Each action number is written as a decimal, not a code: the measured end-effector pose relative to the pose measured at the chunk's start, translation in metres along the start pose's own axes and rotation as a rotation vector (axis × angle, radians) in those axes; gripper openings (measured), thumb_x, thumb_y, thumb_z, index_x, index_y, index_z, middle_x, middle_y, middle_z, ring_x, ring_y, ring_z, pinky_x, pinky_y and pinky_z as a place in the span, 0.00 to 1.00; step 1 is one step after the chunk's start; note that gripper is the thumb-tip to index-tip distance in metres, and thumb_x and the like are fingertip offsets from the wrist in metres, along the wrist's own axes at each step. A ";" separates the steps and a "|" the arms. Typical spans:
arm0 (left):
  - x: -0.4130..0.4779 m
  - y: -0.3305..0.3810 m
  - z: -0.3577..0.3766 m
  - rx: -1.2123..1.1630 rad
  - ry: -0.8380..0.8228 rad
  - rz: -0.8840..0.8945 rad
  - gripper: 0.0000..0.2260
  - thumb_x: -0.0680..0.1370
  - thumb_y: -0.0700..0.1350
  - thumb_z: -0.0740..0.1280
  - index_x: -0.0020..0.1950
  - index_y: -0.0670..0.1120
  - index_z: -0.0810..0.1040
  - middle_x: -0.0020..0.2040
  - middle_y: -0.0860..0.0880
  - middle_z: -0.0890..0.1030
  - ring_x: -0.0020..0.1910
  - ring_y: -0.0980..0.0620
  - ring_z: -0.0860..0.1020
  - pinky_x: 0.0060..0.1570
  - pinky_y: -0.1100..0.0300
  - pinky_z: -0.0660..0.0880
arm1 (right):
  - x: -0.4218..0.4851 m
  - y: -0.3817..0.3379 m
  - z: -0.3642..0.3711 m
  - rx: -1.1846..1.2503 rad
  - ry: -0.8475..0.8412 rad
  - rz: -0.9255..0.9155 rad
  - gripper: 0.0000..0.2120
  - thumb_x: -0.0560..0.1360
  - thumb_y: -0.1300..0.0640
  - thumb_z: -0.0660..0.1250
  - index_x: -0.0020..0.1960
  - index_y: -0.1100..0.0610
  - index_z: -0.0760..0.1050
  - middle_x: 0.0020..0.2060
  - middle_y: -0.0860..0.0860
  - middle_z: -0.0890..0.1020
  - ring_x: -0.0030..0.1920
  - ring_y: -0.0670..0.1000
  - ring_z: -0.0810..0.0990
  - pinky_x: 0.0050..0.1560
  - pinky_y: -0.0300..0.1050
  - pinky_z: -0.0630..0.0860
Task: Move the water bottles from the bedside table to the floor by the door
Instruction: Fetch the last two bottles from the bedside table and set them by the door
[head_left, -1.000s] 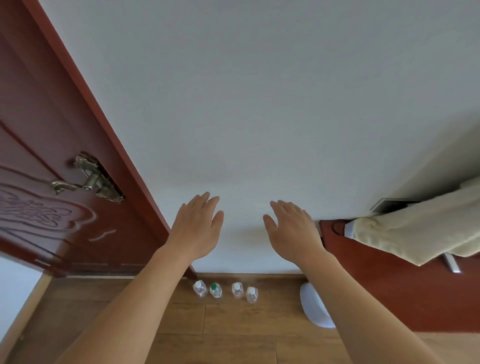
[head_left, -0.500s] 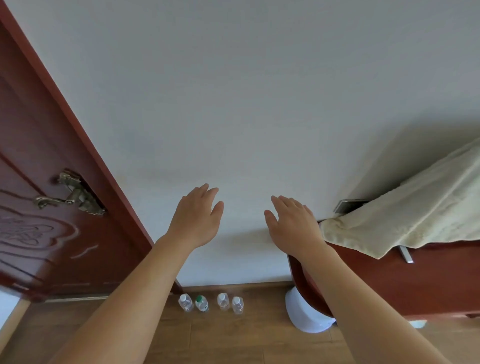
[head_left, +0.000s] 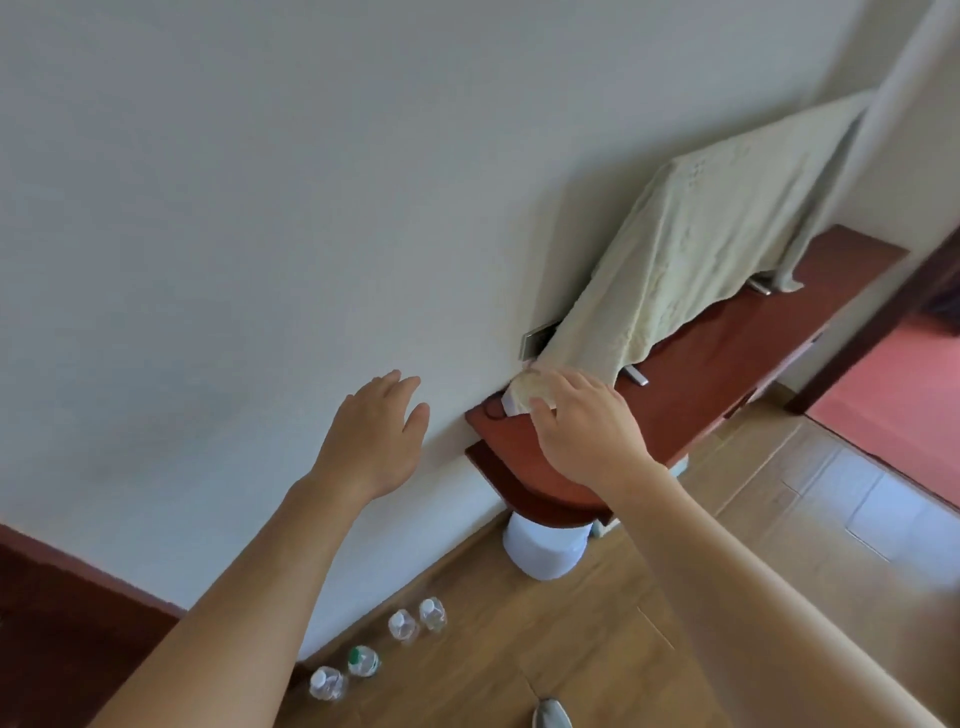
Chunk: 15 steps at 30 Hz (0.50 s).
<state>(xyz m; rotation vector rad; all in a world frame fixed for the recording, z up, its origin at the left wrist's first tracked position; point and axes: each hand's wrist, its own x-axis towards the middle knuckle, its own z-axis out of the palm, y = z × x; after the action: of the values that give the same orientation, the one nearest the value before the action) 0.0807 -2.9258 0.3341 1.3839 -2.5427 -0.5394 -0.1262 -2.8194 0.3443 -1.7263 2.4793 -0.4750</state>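
Before a white wall (head_left: 260, 208), left hand (head_left: 371, 436) and right hand (head_left: 587, 431) reach forward, fingers released.

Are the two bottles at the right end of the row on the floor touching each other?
Cannot tell. In the head view the clear-capped bottle and its right neighbour stand so close that their outlines meet; from above, no gap or contact shows plainly.

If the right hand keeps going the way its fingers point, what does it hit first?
Probably the pale folded item at the fingertips of the right hand, on the red-brown shelf; contact is unclear.
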 end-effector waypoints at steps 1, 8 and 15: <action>0.001 0.003 0.000 0.000 -0.009 0.042 0.22 0.85 0.50 0.52 0.78 0.46 0.62 0.79 0.47 0.61 0.78 0.50 0.56 0.76 0.52 0.54 | -0.008 0.001 -0.001 0.008 0.018 0.049 0.19 0.81 0.48 0.51 0.67 0.51 0.71 0.65 0.47 0.76 0.65 0.51 0.71 0.67 0.50 0.65; -0.012 0.039 0.002 0.010 -0.069 0.305 0.19 0.85 0.47 0.53 0.75 0.43 0.68 0.76 0.44 0.66 0.74 0.47 0.63 0.72 0.52 0.59 | -0.086 0.005 -0.021 -0.011 0.078 0.338 0.20 0.82 0.48 0.52 0.68 0.56 0.70 0.65 0.51 0.76 0.67 0.53 0.70 0.69 0.50 0.62; -0.044 0.100 0.018 -0.037 -0.096 0.540 0.19 0.84 0.48 0.55 0.72 0.44 0.71 0.74 0.45 0.68 0.73 0.47 0.64 0.72 0.53 0.59 | -0.168 0.025 -0.049 -0.025 0.173 0.523 0.20 0.78 0.47 0.46 0.56 0.53 0.73 0.56 0.47 0.78 0.60 0.52 0.74 0.63 0.50 0.69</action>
<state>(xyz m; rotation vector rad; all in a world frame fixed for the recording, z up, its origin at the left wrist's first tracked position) 0.0214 -2.8354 0.3581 0.6180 -2.7995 -0.5495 -0.1001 -2.6460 0.3652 -1.0055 2.9153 -0.5543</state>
